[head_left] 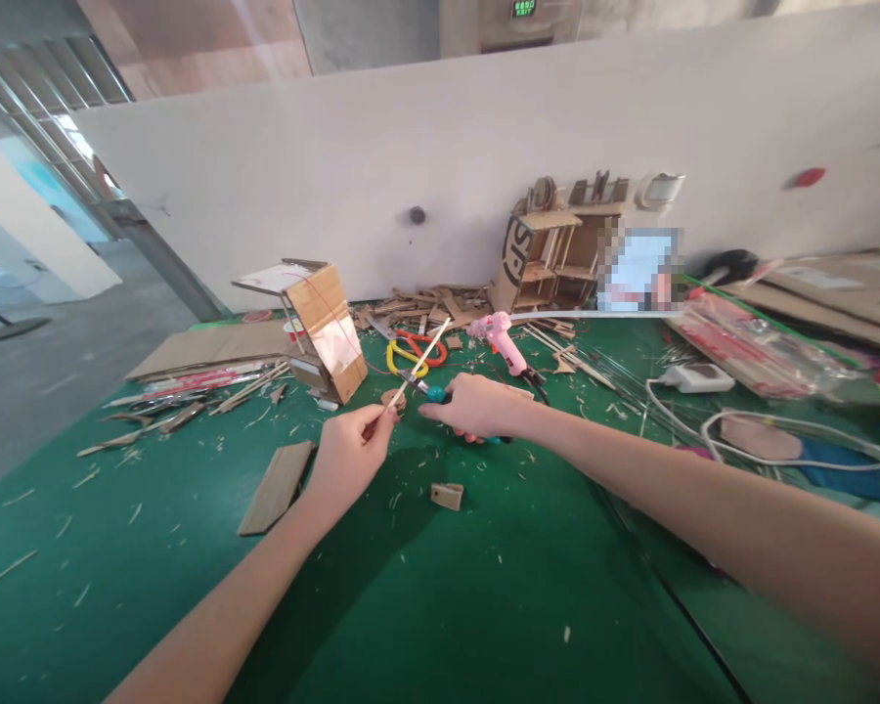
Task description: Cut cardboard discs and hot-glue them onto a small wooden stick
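Observation:
Between the fingertips of my left hand (350,452), a thin wooden stick (432,347) is pinched, slanting up and to the right. My right hand (484,403) is wrapped round pliers (434,394) with teal handles, whose metal jaws are at the stick just above my left fingers. Whether the jaws are closed on it I cannot tell. A small round cardboard piece (393,399) lies behind my left fingertips. Below my hands sits a small cardboard block (447,496) with a dark hole. A flat cardboard piece (277,487) lies left of my left hand.
Scissors (431,348) with yellow and orange handles and a pink glue gun (509,350) lie beyond my hands. A cardboard stand (330,332) is at left, a cardboard shelf (517,264) by the wall. A tablet (639,269), white cable (704,430) and scraps surround them.

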`<state>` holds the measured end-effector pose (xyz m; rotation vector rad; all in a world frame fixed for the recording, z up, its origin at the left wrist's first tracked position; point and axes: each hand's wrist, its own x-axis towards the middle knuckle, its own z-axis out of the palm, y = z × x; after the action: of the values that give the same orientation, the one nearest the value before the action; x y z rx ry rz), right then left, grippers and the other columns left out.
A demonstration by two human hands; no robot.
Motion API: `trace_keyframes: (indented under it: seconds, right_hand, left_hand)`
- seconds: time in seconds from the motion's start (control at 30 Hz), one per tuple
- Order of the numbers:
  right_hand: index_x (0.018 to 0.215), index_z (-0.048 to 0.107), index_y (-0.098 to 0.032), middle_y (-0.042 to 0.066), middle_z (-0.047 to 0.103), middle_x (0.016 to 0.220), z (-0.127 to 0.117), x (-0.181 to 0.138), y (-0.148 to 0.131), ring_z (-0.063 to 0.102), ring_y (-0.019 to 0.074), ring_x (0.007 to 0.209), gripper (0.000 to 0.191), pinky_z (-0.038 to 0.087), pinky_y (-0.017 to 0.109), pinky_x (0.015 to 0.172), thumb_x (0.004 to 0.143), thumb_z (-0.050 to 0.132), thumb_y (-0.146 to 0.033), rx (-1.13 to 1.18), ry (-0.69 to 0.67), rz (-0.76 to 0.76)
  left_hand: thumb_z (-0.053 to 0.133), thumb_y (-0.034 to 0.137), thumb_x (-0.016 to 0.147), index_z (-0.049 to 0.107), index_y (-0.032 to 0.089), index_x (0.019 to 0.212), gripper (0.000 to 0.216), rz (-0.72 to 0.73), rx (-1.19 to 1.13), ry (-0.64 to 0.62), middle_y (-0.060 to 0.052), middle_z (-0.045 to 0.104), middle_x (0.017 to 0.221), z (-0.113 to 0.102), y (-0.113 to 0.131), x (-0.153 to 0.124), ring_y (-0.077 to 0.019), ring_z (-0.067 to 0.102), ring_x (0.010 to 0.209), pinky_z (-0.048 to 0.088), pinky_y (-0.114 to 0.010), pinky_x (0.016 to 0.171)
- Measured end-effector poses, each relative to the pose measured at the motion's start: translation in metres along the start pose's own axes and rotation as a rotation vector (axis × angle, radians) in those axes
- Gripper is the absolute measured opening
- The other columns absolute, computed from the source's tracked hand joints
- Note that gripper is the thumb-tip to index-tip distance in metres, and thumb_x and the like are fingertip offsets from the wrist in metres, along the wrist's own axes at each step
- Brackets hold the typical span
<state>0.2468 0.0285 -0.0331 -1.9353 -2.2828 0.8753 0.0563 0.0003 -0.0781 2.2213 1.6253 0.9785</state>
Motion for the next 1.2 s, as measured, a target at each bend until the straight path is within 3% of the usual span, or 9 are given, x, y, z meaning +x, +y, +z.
trace_keyframes:
  seconds: [0.3, 0.53, 0.7, 0.93, 1.07, 1.2]
  right_hand:
    - [0.062, 0.061, -0.017, 0.005, 0.062, 0.05, 0.005, 0.005, 0.001, 0.057, 0.0158, 0.039, 0.059, 0.045, 0.03, 0.054, 0.081, 0.036, -0.066, -0.066, 0.036, -0.005]
    - [0.064, 0.062, -0.016, 0.006, 0.063, 0.051, 0.004, 0.006, 0.001, 0.056, 0.0165, 0.039, 0.059, 0.044, 0.029, 0.048, 0.082, 0.036, -0.066, -0.051, 0.017, 0.001]
    - [0.061, 0.06, -0.016, 0.006, 0.066, 0.058, 0.005, 0.008, 0.008, 0.061, 0.0158, 0.047, 0.058, 0.046, 0.026, 0.045, 0.076, 0.044, -0.07, 0.085, -0.031, -0.049]
    - [0.081, 0.063, -0.016, 0.005, 0.069, 0.075, -0.002, 0.014, 0.015, 0.06, 0.0119, 0.05, 0.055, 0.046, 0.022, 0.044, 0.07, 0.055, -0.069, 0.379, -0.186, -0.101]
    - [0.067, 0.063, -0.015, 0.006, 0.067, 0.063, 0.001, 0.012, 0.006, 0.059, 0.013, 0.047, 0.052, 0.045, 0.023, 0.043, 0.072, 0.053, -0.065, 0.23, -0.133, -0.104]
    - [0.055, 0.058, -0.016, 0.006, 0.065, 0.055, 0.008, 0.012, -0.001, 0.057, 0.015, 0.041, 0.055, 0.044, 0.025, 0.039, 0.073, 0.048, -0.067, 0.064, -0.047, -0.045]
  left_hand:
    - [0.043, 0.036, 0.087, 0.067, 0.011, 0.071, 0.038, 0.012, -0.007, 0.018, 0.003, 0.043, 0.05, 0.003, 0.003, -0.001, -0.009, 0.037, 0.048, 0.026, -0.021, 0.048]
    - [0.043, 0.037, 0.088, 0.064, 0.012, 0.066, 0.039, 0.032, -0.007, 0.011, 0.004, 0.037, 0.05, 0.002, 0.001, 0.0, -0.0088, 0.035, 0.048, 0.025, -0.021, 0.048]
    - [0.041, 0.038, 0.089, 0.066, 0.012, 0.071, 0.039, 0.027, 0.001, -0.022, 0.003, 0.042, 0.051, 0.001, -0.004, 0.003, -0.0092, 0.036, 0.049, 0.026, -0.021, 0.049]
    - [0.04, 0.035, 0.089, 0.058, 0.015, 0.061, 0.039, 0.062, 0.092, -0.037, 0.002, 0.043, 0.05, -0.01, 0.006, 0.004, -0.0103, 0.036, 0.048, 0.025, -0.023, 0.049]
    - [0.041, 0.033, 0.088, 0.047, 0.017, 0.054, 0.038, 0.064, 0.156, -0.027, 0.003, 0.037, 0.046, -0.019, 0.017, 0.003, -0.0101, 0.035, 0.046, 0.026, -0.023, 0.05]
    - [0.04, 0.032, 0.087, 0.047, 0.017, 0.054, 0.037, 0.056, 0.188, -0.026, 0.003, 0.039, 0.047, -0.02, 0.017, 0.003, -0.0101, 0.036, 0.046, 0.024, -0.024, 0.049]
